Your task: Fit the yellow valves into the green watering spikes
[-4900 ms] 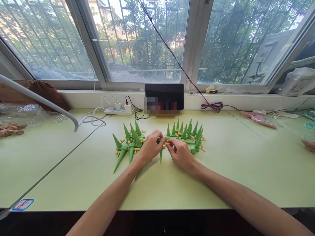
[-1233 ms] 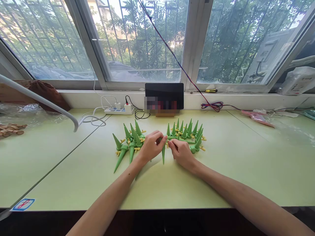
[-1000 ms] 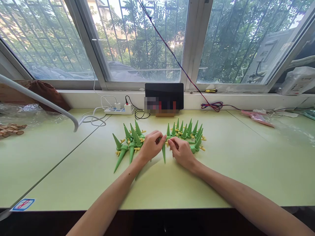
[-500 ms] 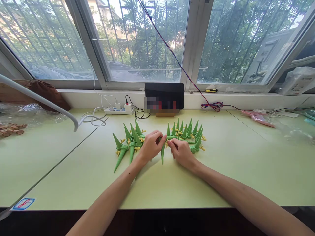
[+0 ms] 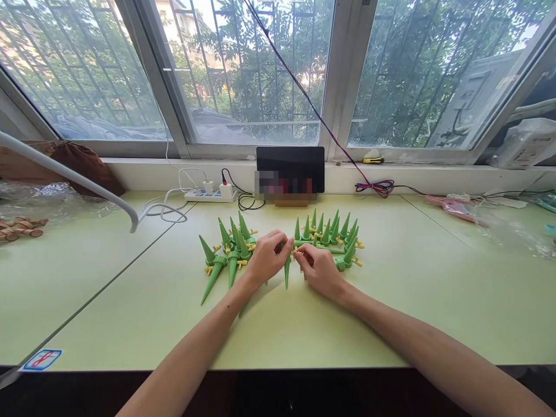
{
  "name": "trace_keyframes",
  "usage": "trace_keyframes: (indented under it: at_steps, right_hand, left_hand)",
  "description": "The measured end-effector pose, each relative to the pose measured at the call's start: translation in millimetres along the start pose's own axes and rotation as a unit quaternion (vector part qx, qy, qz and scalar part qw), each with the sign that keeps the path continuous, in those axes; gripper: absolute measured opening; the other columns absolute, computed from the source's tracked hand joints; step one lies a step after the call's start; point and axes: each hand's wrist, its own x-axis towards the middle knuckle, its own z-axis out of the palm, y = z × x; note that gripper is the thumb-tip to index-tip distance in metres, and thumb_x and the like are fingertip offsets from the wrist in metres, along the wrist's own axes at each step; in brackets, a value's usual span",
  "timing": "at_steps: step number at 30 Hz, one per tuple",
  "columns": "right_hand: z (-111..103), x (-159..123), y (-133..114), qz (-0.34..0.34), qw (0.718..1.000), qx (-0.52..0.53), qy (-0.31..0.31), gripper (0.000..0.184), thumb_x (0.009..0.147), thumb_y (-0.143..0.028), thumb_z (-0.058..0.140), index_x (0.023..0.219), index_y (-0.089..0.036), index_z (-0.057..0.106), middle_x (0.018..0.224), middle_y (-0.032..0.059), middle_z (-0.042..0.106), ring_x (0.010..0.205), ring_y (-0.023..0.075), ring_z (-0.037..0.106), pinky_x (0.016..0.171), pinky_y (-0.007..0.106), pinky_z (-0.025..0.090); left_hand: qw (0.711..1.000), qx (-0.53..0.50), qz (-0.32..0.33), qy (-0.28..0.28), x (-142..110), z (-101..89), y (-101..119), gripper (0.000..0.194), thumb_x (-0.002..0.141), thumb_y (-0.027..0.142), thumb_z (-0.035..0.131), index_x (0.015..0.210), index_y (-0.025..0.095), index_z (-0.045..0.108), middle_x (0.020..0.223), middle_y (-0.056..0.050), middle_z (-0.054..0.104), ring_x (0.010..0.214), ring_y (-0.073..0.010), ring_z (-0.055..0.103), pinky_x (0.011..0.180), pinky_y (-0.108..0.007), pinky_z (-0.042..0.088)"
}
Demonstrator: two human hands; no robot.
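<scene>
- Green spikes (image 5: 214, 280) lie on the bench (image 5: 130, 313), left of the left hand (image 5: 271, 258).
- The left hand pinches a single spike (image 5: 286, 274) between the hands, long axis pointing towards the near edge, upper end hidden by fingers.
- The right hand (image 5: 320, 267), just beside it, pinches a small yellow piece (image 5: 293, 254), barely visible.

Daylight comes through broad grey metal-framed windows (image 5: 347, 75) along the far side, with leafy green trees (image 5: 399, 87) and thin dark bars (image 5: 222, 58) outside, above a long white windowsill (image 5: 417, 174) and a pale yellow-green tabletop (image 5: 425, 278) crossed by a dark straight seam (image 5: 99, 291) at left.
</scene>
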Motion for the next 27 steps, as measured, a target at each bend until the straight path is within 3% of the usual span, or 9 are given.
trace_keyframes:
  at_steps: [5,12,21,27]
  right_hand:
    - [-0.3,0.7,1.4,0.005,1.000,-0.013,-0.002,0.036,0.099,-0.040,0.043,0.072,-0.020,0.053,0.056,-0.0017,0.055,0.049,0.0131,0.047,0.053,0.026,0.037]
    - [0.6,-0.3,2.2,-0.004,1.000,-0.020,0.002,0.021,0.097,-0.037,0.049,0.094,-0.019,0.060,0.058,-0.0035,0.056,0.050,0.0128,0.047,0.053,0.025,0.035]
    - [-0.2,0.0,1.6,0.000,1.000,-0.021,-0.012,0.037,0.100,-0.041,0.042,0.071,-0.021,0.054,0.057,-0.0013,0.055,0.050,0.0135,0.047,0.054,0.026,0.036]
    - [-0.1,-0.1,-0.1,0.001,1.000,-0.024,-0.002,0.022,0.097,-0.038,0.049,0.093,-0.019,0.060,0.058,-0.0033,0.054,0.051,0.0133,0.046,0.053,0.025,0.035]
  left_hand:
    - [1.000,0.002,0.005,-0.001,0.3,0.6,-0.5,0.033,0.094,0.028,0.051,0.062,0.018,0.047,0.064,0.001,0.051,0.058,-0.0111,0.043,0.059,-0.026,0.036]
    - [1.000,0.002,-0.003,0.003,1.0,0.1,0.1,0.033,0.093,0.027,0.051,0.062,0.018,0.046,0.063,0.001,0.050,0.058,-0.0112,0.043,0.059,-0.026,0.036]
    - [1.000,0.002,0.001,-0.001,0.0,1.1,-0.5,0.033,0.094,0.027,0.050,0.062,0.018,0.046,0.064,0.001,0.051,0.058,-0.0113,0.043,0.059,-0.026,0.036]
    - [1.000,0.003,0.000,0.000,0.2,0.6,-0.3,0.033,0.094,0.027,0.051,0.063,0.018,0.044,0.064,0.002,0.049,0.058,-0.0111,0.043,0.059,-0.026,0.034]
